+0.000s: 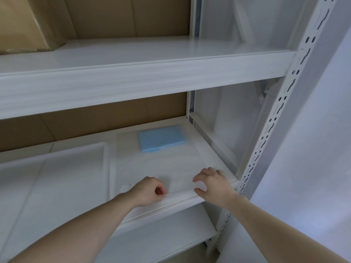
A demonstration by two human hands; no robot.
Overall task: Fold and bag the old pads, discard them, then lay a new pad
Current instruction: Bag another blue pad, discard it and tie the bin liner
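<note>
Both hands at the front edge of the middle shelf (190, 198). Left hand (150, 191), grip curled, pinches the near edge of a thin white sheet; right hand (210, 184) presses on it nearer the corner, fingers bent. I take this sheet (161, 164) for a pad, old or new unclear. Folded blue pad (161, 138) lies near the back. No bag visible; I judge most steps remain.

both arms outstretched, left hand (150, 190) and right hand (211, 184) curled.

Folded blue pad (161, 138) lies flat at the shelf's back; white pad (161, 168) spread in front.
</note>
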